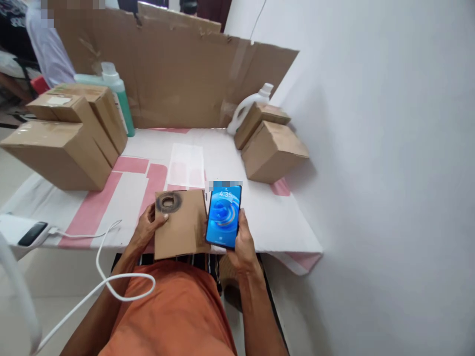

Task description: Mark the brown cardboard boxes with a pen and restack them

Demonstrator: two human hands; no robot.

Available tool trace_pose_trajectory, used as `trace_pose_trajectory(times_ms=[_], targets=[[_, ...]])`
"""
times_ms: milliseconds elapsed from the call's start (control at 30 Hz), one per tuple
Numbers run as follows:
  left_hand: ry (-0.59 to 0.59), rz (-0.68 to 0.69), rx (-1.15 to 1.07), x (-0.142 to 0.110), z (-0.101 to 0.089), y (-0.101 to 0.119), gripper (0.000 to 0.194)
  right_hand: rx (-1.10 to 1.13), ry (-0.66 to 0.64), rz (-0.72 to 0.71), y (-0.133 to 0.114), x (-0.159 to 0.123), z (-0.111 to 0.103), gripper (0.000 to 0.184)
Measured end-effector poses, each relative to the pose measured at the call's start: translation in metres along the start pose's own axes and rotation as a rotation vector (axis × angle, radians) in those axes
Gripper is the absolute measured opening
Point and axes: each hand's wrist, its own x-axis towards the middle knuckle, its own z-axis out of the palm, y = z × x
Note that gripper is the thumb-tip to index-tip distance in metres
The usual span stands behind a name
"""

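Observation:
My left hand [150,225] grips the left edge of a flat brown cardboard box [183,227], its thumb lying on the front face. Near the box's upper left corner is a small cut-out hole ringed by dark scribble. My right hand [243,242] is wrapped round a smartphone [223,215] whose lit blue screen reads 4:35. The phone is upright at the box's right side, overlapping that edge in view; whether they touch I cannot tell. The box's lower edge hangs at the table's front edge, just above my lap.
Cardboard boxes [48,153] and a green bottle [124,104] stand left on the table [222,163]. More boxes [274,151] and a white jug [241,111] stand right, near a wall [389,148]. A cardboard panel [178,74] closes the back. A white cable [102,262] loops at left.

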Motion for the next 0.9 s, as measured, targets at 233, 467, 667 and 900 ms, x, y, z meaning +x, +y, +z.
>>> trace_pose_trajectory(times_ms=[233,467,667,900], targets=[[0.02,-0.029,0.019,0.008,-0.007,0.009,0.09,-0.829,0.33,-0.256,-0.003,0.072,-0.069,0.071],[0.134,0.125,0.228,0.021,-0.019,0.005,0.084,-1.141,0.452,-0.304,0.005,0.09,-0.083,0.034],[0.285,0.297,0.358,0.006,-0.033,-0.009,0.07,-1.322,0.484,-0.351,0.003,0.079,-0.083,0.04],[0.248,0.329,0.399,-0.046,-0.043,-0.052,0.075,-1.073,-0.231,-0.47,0.061,0.029,-0.054,0.086]])
